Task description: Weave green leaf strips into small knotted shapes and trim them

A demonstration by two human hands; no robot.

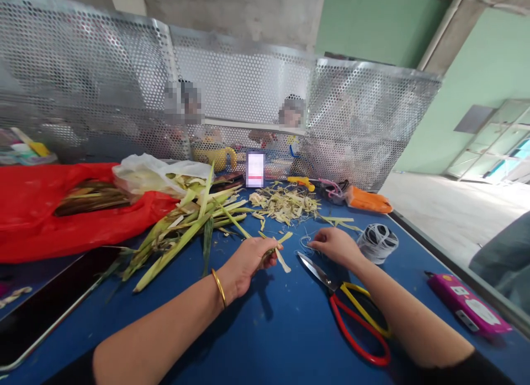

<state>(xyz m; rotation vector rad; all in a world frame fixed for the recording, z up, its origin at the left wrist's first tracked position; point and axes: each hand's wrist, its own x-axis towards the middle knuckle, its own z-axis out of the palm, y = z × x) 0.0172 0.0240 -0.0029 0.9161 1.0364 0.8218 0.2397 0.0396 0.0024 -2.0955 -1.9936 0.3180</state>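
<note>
The left hand [255,259] clasps husk strips [283,261]; the right hand [336,246] curls at thread [305,242], grip unclear. Scraps [285,204] heap toward the desk's [269,352] far edge; long husks [176,251] lie unworked.

Blue tabletop [244,346], scissors [332,284], leaves [179,247], thread ball [377,243]

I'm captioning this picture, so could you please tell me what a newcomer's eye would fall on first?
Probably the red bag first, spread over the left of the blue table. Next come the red-and-yellow-handled scissors, lying right of centre. In the middle, pale strips poke out of the left hand's grip.
</note>
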